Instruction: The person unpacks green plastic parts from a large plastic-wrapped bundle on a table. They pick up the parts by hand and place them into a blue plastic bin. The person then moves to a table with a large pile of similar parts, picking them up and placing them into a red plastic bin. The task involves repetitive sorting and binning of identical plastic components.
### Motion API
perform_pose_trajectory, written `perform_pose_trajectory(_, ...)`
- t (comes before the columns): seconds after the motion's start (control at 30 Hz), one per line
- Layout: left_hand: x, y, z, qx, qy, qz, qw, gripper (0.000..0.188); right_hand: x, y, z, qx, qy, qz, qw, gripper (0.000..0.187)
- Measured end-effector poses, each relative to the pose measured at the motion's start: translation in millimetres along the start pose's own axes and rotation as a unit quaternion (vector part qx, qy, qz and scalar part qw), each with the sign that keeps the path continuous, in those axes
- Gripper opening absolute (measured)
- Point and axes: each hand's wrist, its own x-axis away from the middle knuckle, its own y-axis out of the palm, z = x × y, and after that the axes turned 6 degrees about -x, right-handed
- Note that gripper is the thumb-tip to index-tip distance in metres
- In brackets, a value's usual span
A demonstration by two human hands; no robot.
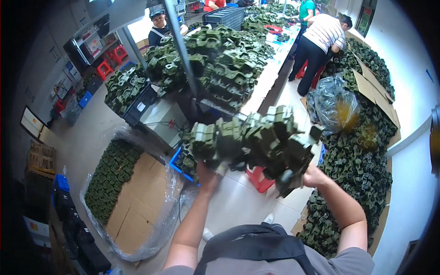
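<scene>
Between my two hands hangs a long row of dark green moulded plastic parts (270, 142), pressed side by side above the tiled floor. My left hand (208, 176) is closed on the row's left end, its fingers partly hidden beneath the parts. At the other end my right hand (314, 176) grips the row, with its fingertips hidden behind the parts. A blue crate (176, 162) with more such green parts stands just beyond my left hand. Under the row, a red plastic stool (261, 179) shows in part.
At left, a plastic-lined carton (137, 208) has green parts along one side and bare cardboard. Ahead, a workbench bears tall stacks of parts (224, 59) behind a metal post (183, 50). A loose heap (353, 188) lines the right wall. A person in stripes (325, 34) bends beside it.
</scene>
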Motion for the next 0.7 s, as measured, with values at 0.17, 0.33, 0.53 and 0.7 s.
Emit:
perform_pose_trajectory(0.17,-57.7,94.3,7.8,-0.068,0.062,0.024,0.995,0.057,-25.7,-121.4,-12.0,-0.012,0.049,0.001,0.999,0.028)
perform_pose_trajectory(0.33,-166.5,158.3,58.2,-0.057,0.132,0.081,0.986,0.062,-113.2,-226.7,-22.2,-0.015,-0.074,0.001,0.997,0.012)
perform_pose_trajectory(0.53,-299.9,161.8,100.6,-0.161,0.119,0.173,0.964,0.054,-275.6,-300.2,-52.8,-0.062,-0.149,-0.056,0.985,0.022)
perform_pose_trajectory(0.7,-397.7,126.2,106.2,-0.282,0.052,0.264,0.921,0.043,-441.9,-343.3,-107.4,-0.044,-0.098,-0.249,0.963,0.027)
